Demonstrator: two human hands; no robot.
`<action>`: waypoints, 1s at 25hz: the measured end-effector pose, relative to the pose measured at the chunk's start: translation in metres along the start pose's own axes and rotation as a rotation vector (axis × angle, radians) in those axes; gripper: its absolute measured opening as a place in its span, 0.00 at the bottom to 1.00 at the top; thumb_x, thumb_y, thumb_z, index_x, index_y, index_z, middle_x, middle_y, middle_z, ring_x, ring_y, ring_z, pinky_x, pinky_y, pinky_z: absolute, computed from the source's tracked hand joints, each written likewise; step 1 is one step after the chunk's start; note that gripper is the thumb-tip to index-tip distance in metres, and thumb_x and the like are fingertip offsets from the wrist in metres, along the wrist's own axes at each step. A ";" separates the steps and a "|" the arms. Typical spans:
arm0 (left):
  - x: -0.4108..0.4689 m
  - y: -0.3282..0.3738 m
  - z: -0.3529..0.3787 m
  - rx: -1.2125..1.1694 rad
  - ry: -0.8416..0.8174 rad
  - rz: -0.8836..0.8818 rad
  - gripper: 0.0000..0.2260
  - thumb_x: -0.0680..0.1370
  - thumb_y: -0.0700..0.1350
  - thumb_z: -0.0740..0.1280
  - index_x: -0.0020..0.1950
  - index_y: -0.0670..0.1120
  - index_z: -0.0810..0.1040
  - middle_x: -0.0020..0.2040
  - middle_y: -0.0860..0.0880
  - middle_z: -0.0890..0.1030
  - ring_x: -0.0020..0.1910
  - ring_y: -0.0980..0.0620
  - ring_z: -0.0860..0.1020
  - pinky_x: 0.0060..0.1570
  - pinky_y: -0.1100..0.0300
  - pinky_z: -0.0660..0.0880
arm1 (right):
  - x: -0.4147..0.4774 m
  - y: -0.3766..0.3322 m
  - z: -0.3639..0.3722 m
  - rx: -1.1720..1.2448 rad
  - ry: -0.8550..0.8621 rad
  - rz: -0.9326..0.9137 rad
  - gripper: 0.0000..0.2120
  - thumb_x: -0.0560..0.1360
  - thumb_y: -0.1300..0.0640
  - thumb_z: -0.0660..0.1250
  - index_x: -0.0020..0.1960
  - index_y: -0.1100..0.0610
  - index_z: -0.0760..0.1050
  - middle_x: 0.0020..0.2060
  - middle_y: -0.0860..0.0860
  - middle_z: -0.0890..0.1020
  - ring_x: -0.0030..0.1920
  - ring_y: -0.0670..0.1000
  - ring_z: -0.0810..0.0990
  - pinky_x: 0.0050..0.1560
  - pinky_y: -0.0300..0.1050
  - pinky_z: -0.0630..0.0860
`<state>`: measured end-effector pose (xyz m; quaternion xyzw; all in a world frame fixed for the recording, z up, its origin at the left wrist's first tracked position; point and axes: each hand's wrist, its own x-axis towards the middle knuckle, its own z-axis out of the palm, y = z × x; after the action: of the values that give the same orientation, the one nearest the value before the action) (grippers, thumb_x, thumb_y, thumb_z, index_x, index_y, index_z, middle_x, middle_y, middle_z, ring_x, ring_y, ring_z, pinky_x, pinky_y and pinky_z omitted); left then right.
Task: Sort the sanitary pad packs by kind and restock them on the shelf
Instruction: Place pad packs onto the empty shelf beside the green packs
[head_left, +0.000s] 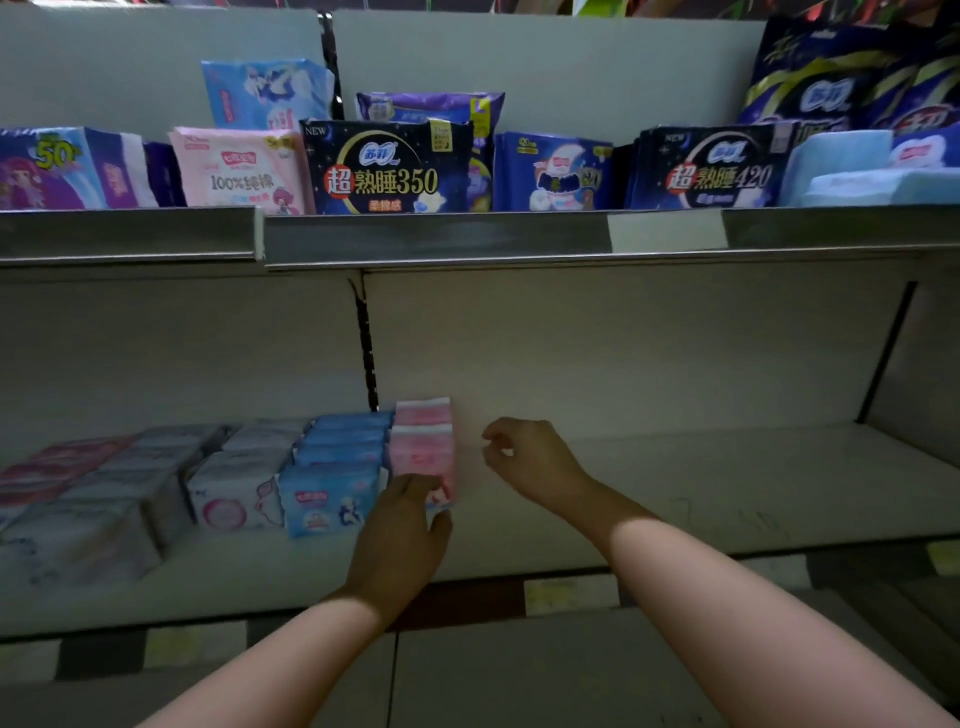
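Left grip (402, 530) holds the front pink pack (421, 457): we see its fingers laid over the pack's face and its thumb hooked round the lower right corner. From the left, the lower shelf (727, 493) carries rows of grey packs (104, 519), then white packs (239, 499) with a pink ring, then blue packs (332, 493). The front pink pack stands just beside the blue ones, with another pink pack (423, 410) behind it. Right of that row we find the right grip (524, 457) above the shelf, fingers loosely curled, pinching nothing, apart from the packs. On the upper shelf (415, 234) we read a dark pack marked 350 (384, 169) and, further right, one marked 420 (711, 171).
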<state>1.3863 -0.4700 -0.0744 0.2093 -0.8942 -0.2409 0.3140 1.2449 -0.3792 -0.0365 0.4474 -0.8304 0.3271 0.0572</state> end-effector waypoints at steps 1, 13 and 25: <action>-0.007 0.001 -0.002 0.005 -0.020 -0.006 0.14 0.78 0.44 0.63 0.63 0.47 0.72 0.62 0.48 0.74 0.60 0.51 0.72 0.54 0.65 0.66 | -0.007 -0.002 -0.004 0.008 0.002 0.005 0.13 0.75 0.58 0.63 0.58 0.59 0.78 0.54 0.56 0.82 0.55 0.55 0.79 0.57 0.48 0.74; -0.109 0.017 -0.061 -0.052 -0.106 0.015 0.12 0.79 0.46 0.61 0.61 0.48 0.75 0.56 0.52 0.76 0.56 0.56 0.75 0.57 0.60 0.73 | -0.114 -0.075 -0.010 0.047 -0.008 0.146 0.11 0.75 0.60 0.63 0.54 0.58 0.80 0.51 0.53 0.83 0.52 0.49 0.79 0.52 0.37 0.72; -0.176 0.054 -0.043 -0.086 -0.160 -0.011 0.12 0.79 0.47 0.61 0.62 0.48 0.75 0.61 0.53 0.76 0.61 0.57 0.72 0.60 0.63 0.69 | -0.202 -0.061 -0.026 0.112 0.006 0.186 0.09 0.75 0.59 0.64 0.51 0.58 0.81 0.46 0.50 0.83 0.47 0.46 0.79 0.51 0.37 0.73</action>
<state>1.5290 -0.3476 -0.0961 0.1806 -0.9041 -0.2965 0.2491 1.4071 -0.2442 -0.0645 0.3697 -0.8487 0.3781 0.0039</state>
